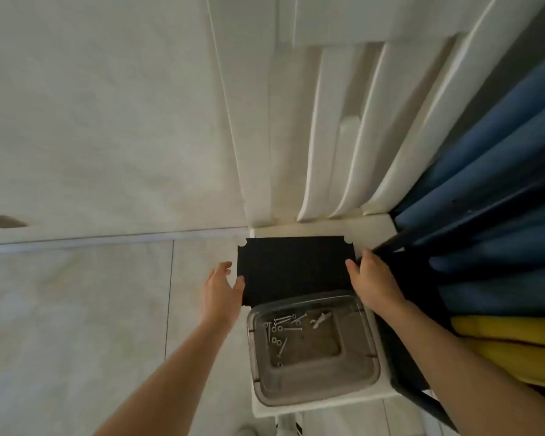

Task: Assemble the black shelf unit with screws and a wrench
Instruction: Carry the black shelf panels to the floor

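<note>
A black shelf panel [291,270] with notched corners lies flat on a small white table [368,229]. My left hand [222,289] is at the panel's left edge, thumb touching it and fingers spread. My right hand [370,276] rests on the panel's right edge, its fingers reaching over it. A clear plastic container [312,347] stands on the near part of the table, overlapping the panel's near edge. Inside it lie several silver screws [285,324], nuts and a small pale tool [320,320].
White door frame mouldings [328,121] rise behind the table. Blue fabric [501,184] and yellow fabric [510,347] hang over a dark frame [400,350] at the right. Pale floor tiles [76,325] and a skirting strip lie to the left.
</note>
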